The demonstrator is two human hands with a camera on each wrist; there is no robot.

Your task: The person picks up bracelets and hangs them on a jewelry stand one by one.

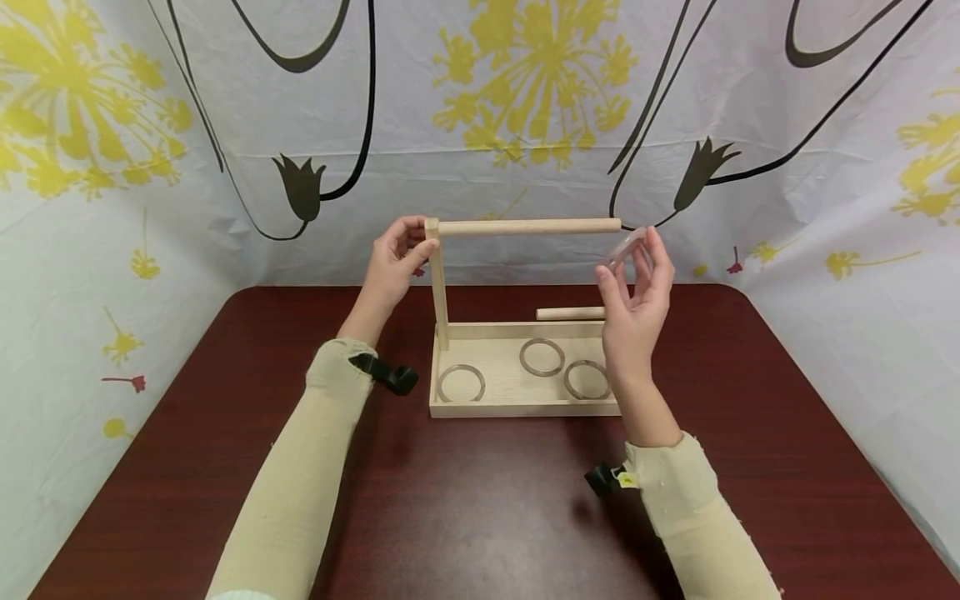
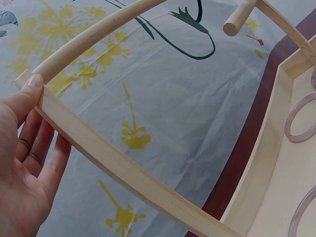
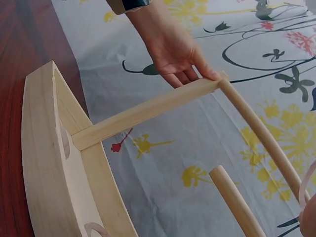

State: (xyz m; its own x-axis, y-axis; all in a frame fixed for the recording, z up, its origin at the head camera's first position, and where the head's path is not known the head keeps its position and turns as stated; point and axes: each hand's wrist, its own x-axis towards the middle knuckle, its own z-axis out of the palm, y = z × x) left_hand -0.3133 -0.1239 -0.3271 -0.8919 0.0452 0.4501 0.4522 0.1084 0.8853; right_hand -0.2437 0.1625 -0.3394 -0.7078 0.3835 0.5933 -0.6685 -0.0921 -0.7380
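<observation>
A light wooden stand has a shallow tray base [image 1: 525, 410], a left post [image 1: 439, 292] and an upper dowel [image 1: 528, 227] running right from the post's top. My left hand [image 1: 393, 254] holds the post's top, thumb in front and fingers behind. At the dowel's free end, my right hand [image 1: 636, 325] pinches a translucent pinkish bangle [image 1: 625, 248] between thumb and fingertips. In the right wrist view the bangle [image 3: 307, 180] overlaps the dowel's end; whether it encircles it, I cannot tell. Flat in the tray lie three similar bangles: left [image 1: 461, 366], middle [image 1: 542, 340] and right [image 1: 587, 362].
A shorter, lower dowel [image 1: 570, 314] points left behind the tray; my right hand hides its right end. The stand sits on a dark red-brown table [image 1: 495, 500]. Behind it hangs a white cloth [image 1: 480, 179] with yellow and dark flower prints.
</observation>
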